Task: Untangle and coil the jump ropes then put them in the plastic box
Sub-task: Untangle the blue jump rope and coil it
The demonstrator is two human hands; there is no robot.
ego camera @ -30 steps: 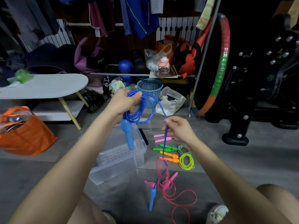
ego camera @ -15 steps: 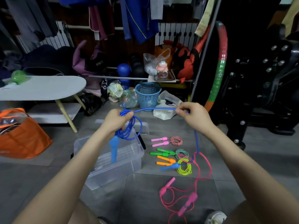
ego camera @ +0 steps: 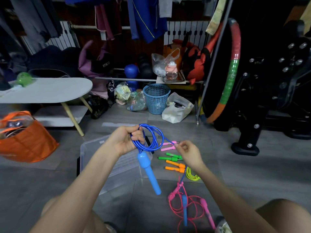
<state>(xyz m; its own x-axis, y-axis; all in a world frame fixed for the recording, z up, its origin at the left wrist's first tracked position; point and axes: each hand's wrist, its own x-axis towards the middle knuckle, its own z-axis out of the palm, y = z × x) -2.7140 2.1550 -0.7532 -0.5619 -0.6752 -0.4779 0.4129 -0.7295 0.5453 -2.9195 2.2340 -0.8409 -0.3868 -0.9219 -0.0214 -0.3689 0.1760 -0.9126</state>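
Reaching in from the bottom edge on two bare forearms; at frame centre, gripping the gathered loops of the blue jump rope (ego camera: 155, 137) in the left hand (ego camera: 125, 142), fingers curled tight round the bundle; dangling just below that fist, one blue handle (ego camera: 148, 172), tilted down and to the right; right of centre, pinching the free blue cord between thumb and fingertips of the right hand (ego camera: 188, 154), remaining fingers loosely bent.

At lower right, on the grey tiled floor (ego camera: 235, 174), a loose pink jump rope (ego camera: 188, 209) with the second blue handle (ego camera: 184, 209) lying across it; under the left wrist, the clear plastic box (ego camera: 94, 148); just right of it, small coiled ropes (ego camera: 173, 158) with pink, green and orange handles, side by side.

Further up, a blue mesh basket (ego camera: 156, 98) at centre; white table (ego camera: 45, 89) at left, orange bag (ego camera: 28, 142) below it; striped hoop (ego camera: 230, 73) leaning at upper right; clothes (ego camera: 146, 22) hanging along the top edge.
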